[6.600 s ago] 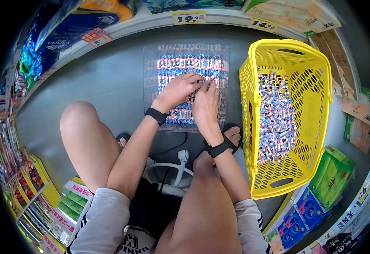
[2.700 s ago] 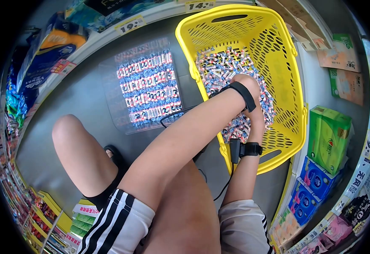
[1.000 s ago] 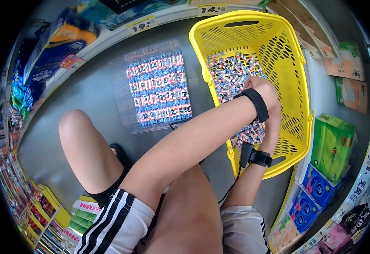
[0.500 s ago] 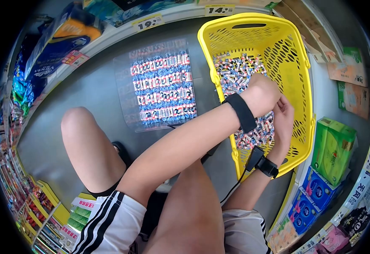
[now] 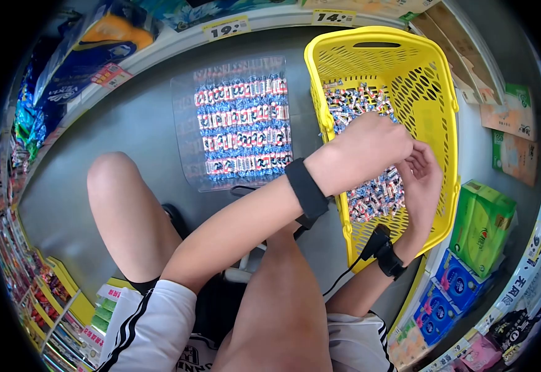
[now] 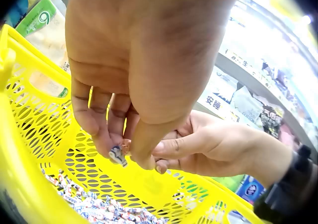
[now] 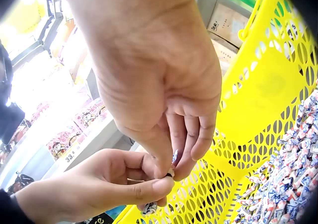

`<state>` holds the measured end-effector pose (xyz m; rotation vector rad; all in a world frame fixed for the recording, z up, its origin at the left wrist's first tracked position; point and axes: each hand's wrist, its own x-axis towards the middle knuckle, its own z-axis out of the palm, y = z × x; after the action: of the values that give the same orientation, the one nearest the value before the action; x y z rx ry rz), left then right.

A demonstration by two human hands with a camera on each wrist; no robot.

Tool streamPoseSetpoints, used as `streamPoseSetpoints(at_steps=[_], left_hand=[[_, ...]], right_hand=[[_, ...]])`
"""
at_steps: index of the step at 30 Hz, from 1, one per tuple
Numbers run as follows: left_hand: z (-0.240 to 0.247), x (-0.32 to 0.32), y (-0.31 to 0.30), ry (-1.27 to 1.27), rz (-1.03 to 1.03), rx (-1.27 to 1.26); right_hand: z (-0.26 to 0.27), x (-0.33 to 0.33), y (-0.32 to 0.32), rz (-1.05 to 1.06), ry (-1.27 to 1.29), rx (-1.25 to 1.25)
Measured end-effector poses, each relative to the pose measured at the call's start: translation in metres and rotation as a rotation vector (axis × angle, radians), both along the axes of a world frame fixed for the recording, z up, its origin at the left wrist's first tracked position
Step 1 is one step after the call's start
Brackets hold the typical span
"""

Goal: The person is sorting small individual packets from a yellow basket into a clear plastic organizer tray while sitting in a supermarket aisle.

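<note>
Over the yellow basket (image 5: 447, 204) my two hands meet at the fingertips. My left hand (image 5: 369, 146) reaches across from the left, its thumb and fingers pinching a small wrapped candy (image 6: 118, 155) with a blue-and-white twisted end. From the near side my right hand (image 5: 424, 186) bends in, and its thumb and fingertips pinch a candy wrapper (image 7: 174, 158) right at the left thumb tip. Another candy end (image 7: 149, 208) pokes out under the left fingers. Below lies a loose pile of the same candies (image 5: 379, 195). Fingertips are hidden in the head view.
Left of the basket, a clear plastic box (image 5: 187, 124) holds candies laid in neat rows. Shelves with price tags (image 5: 227, 28) run along the back. Green tissue packs (image 5: 484, 226) and blue packs (image 5: 444, 297) stand at the right. My knee (image 5: 115, 173) is at the left.
Both hands were at the rows in the clear box, then moved right into the basket's candy pile. Since then they have come up from the pile, fingertips together, toward the basket's right side.
</note>
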<state>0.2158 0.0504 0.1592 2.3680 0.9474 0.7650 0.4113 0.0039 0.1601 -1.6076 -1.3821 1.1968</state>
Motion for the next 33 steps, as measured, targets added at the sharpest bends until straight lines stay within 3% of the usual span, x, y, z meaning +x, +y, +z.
streamPoseSetpoints(at_steps=[7,9,13,22,33], left_hand=[[0.024,-0.04,-0.001,-0.039,-0.075,0.057],[0.031,-0.053,-0.004,-0.038,-0.063,0.058],[0.02,-0.073,-0.007,-0.107,-0.057,0.025],[0.003,-0.119,-0.018,-0.318,0.029,-0.277],[-0.013,-0.186,-0.03,-0.274,0.043,-0.583]], right_hand=[[0.03,-0.023,-0.007,0.085,-0.107,0.044],[0.042,-0.037,-0.007,0.139,-0.298,0.099],[0.056,-0.068,-0.009,0.147,-0.429,0.135],[0.06,-0.114,-0.008,0.17,-0.462,0.211],[0.028,-0.178,-0.015,0.339,-0.539,0.199]])
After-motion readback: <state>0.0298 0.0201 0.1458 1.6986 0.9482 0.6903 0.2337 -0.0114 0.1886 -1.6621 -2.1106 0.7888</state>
